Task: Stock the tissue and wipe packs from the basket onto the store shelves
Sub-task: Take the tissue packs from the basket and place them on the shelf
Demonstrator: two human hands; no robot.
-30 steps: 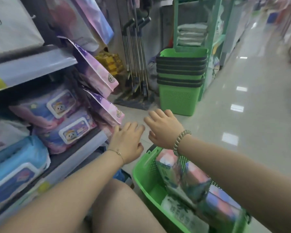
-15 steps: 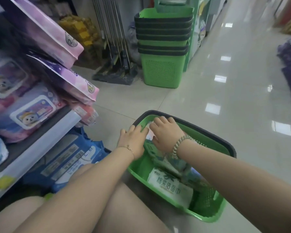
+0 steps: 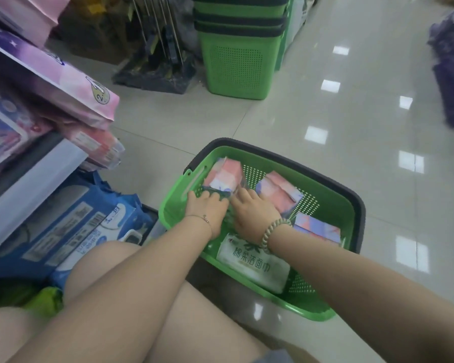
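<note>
- Store aisle, tiled floor [image 3: 325,127]; green basket [image 3: 174,205] parked beside the shelf [image 3: 37,176], judged for short reach.
- Left hand [image 3: 207,216] and right hand [image 3: 254,213] on the pink-blue tissue pack [image 3: 224,172] at the basket's far-left corner; can't tell if the fingers grip it, likely a two-handed lift.

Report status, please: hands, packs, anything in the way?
Left hand and right hand inside green basket, fingers at pink pack's near edge; grip unclear. White pack lies under wrists. Nothing above blocks.

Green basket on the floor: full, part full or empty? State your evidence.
Part full. The green basket holds a white pack and several pink-and-purple packs, yet its perforated wall shows bare between them.
</note>
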